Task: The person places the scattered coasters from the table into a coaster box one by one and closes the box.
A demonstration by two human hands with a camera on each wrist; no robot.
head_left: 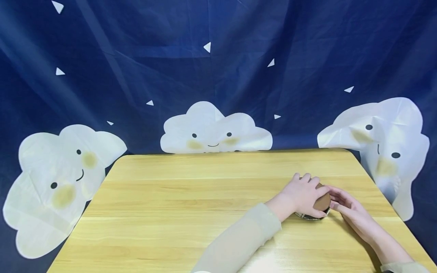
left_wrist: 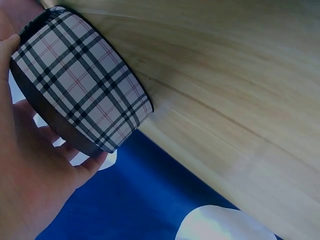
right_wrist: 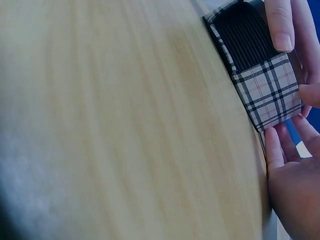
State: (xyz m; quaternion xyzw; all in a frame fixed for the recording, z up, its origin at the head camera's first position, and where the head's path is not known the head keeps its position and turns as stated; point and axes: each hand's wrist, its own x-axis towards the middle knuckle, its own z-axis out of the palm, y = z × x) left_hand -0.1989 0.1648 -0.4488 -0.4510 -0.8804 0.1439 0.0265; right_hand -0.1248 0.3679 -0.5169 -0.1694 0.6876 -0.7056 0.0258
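A round case with a brown top [head_left: 322, 199] and black, white and red plaid sides [left_wrist: 85, 75] sits toward the right of the table. The right wrist view shows a gap in its side with a stack of thin black edges [right_wrist: 245, 37] inside. My left hand [head_left: 304, 195] grips the case from above, thumb on the near side and fingers over the far side; the left wrist view shows this hand [left_wrist: 35, 160] around the brown face. At the case's right end, my right hand [head_left: 355, 214] touches it with its fingertips [right_wrist: 272, 145], fingers lightly bent.
The wooden table [head_left: 170, 212] has a rounded far edge. Behind it hangs a dark blue curtain [head_left: 239, 79] with small white triangles and smiling white clouds [head_left: 215, 131].
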